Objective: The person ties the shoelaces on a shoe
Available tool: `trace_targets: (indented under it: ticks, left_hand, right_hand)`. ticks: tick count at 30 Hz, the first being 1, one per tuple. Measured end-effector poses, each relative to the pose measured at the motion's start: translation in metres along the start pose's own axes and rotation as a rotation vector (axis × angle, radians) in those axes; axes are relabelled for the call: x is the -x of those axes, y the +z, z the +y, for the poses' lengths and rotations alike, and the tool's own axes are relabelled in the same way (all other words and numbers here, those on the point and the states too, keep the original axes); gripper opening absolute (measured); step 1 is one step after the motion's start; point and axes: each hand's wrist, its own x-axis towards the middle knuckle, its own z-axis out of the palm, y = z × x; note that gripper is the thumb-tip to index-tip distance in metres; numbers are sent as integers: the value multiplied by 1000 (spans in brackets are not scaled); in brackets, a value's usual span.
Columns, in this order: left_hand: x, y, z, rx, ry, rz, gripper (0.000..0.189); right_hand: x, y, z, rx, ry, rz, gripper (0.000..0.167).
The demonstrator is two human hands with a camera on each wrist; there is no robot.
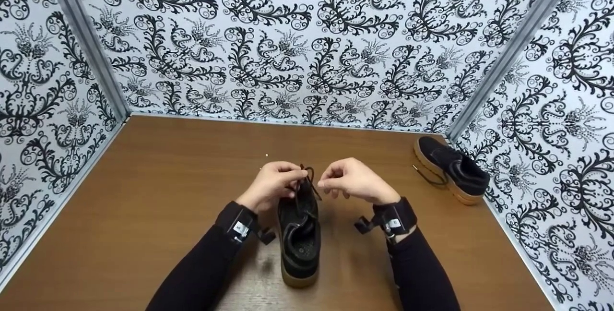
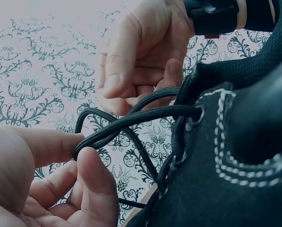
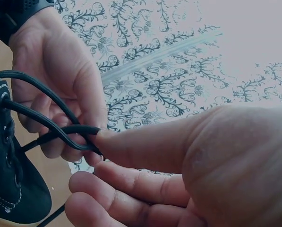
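Observation:
A black lace-up shoe [image 1: 300, 271] with white stitching and a tan sole stands on the table, its toe pointing away. My left hand [image 1: 276, 184] pinches its black shoelace [image 2: 112, 126] between thumb and index finger, above the front of the shoe. The lace bends into loops at those fingertips and runs back to the eyelets. To the right of the lace, my right hand [image 1: 357, 181] hovers with loosely bent fingers, nothing visibly gripped. In the right wrist view the right thumb [image 3: 145, 142] overlaps the lace; whether they touch I cannot tell.
The matching shoe [image 1: 451, 167] rests at the back right of the brown table [image 1: 158, 196], its lace trailing onto the wood. Patterned panels [image 1: 297, 52] enclose the back and both sides. A tiny white speck [image 1: 266, 155] lies beyond the left hand.

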Motion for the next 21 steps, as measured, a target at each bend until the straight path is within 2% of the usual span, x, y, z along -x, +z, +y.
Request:
trace_targets:
  ticks: [11, 16, 21]
  left_hand:
    - [0, 0, 0, -18, 18, 4, 12]
    - [0, 0, 0, -20, 24, 6, 12]
    - [2, 1, 1, -29, 31, 22, 14]
  right_hand:
    - [-6, 5, 10, 33, -7, -41, 9]
    - [-14, 12, 19, 42, -8, -76, 9]
    - [-21, 18, 27, 42, -43, -103, 11]
